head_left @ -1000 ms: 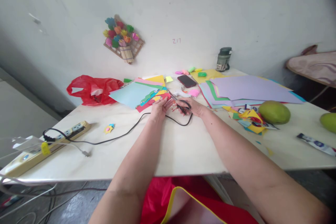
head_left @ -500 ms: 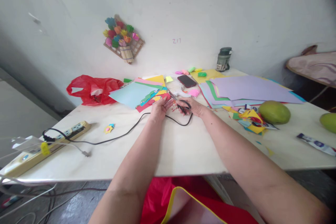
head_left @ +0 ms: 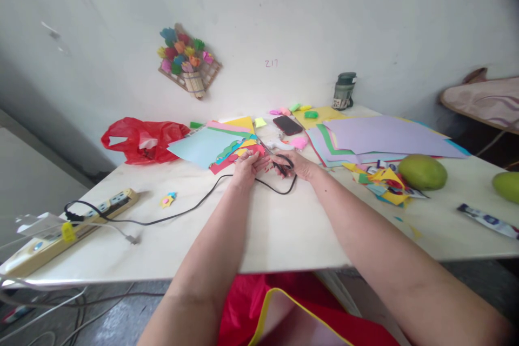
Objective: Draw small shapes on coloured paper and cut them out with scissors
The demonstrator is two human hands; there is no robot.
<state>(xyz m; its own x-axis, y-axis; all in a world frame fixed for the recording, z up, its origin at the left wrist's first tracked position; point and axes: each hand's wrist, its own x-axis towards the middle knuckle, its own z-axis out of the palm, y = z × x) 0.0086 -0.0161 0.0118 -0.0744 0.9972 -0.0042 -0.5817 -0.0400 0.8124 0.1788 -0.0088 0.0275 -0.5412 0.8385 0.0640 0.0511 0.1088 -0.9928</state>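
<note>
My right hand (head_left: pixel 295 165) is closed round the black handles of a pair of scissors (head_left: pixel 288 161), whose blades point up and left toward my left hand. My left hand (head_left: pixel 248 167) is pinched close to the blades; what it holds is too small to make out. Red paper (head_left: pixel 258 148) shows right behind its fingertips. Cut wavy paper strips (head_left: pixel 227 152) in green, blue and yellow lie beyond that hand. Small red scraps are scattered under the scissors. A white and pink glue gun (head_left: pixel 279 144) lies just past the blades, partly hidden.
A black cord (head_left: pixel 190 213) runs from the power strip (head_left: pixel 97 216) under my hands. Coloured sheets (head_left: pixel 377 138), paper scraps (head_left: pixel 389 186) and a green mango (head_left: pixel 423 172) lie at right. Behind are a phone (head_left: pixel 287 125) and a bottle (head_left: pixel 344 91); a red bag (head_left: pixel 141 140) sits left.
The scissor blades and the fingers of my left hand have shifted slightly against each other. Both arms stay in nearly the same place, and the view has moved a little.
</note>
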